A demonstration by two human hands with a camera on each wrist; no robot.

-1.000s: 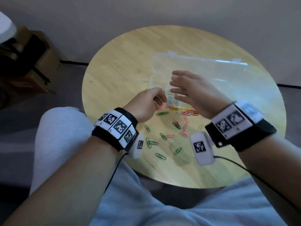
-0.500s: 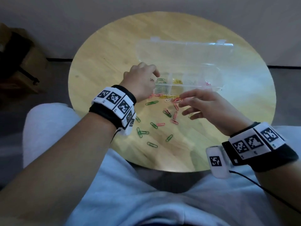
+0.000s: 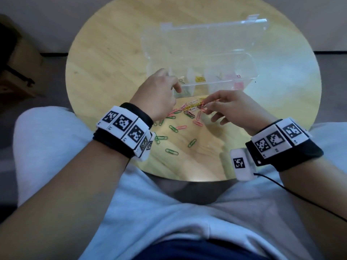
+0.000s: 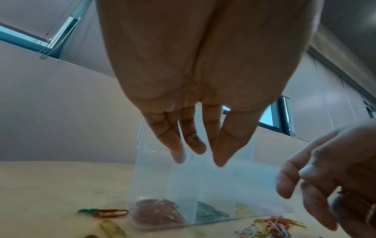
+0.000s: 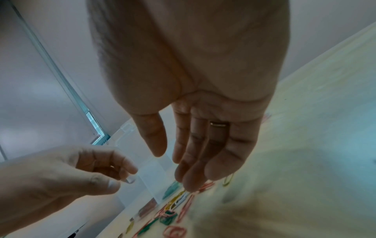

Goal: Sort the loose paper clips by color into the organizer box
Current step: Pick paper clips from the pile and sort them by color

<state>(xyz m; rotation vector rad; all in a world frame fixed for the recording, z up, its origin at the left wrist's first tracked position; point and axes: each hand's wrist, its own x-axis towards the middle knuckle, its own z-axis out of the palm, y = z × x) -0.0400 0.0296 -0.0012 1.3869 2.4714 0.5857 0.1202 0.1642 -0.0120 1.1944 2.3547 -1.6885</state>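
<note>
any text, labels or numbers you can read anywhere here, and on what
No readable words or numbers.
Left wristband: square black-and-white code tags only; tiny marks under them, too small to read.
Right wristband: the same.
Organizer box: clear, no label visible.

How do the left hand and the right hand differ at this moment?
The left hand hangs over the organizer box, while the right hand is lower, over the loose clip pile. The left hand's fingers point down together; the right hand's fingertips reach the clips. Both are bare.

Organizer box (image 3: pixel 216 82) on table (image 3: pixel 105 72), loose paper clips (image 3: pixel 189 111) before it
</note>
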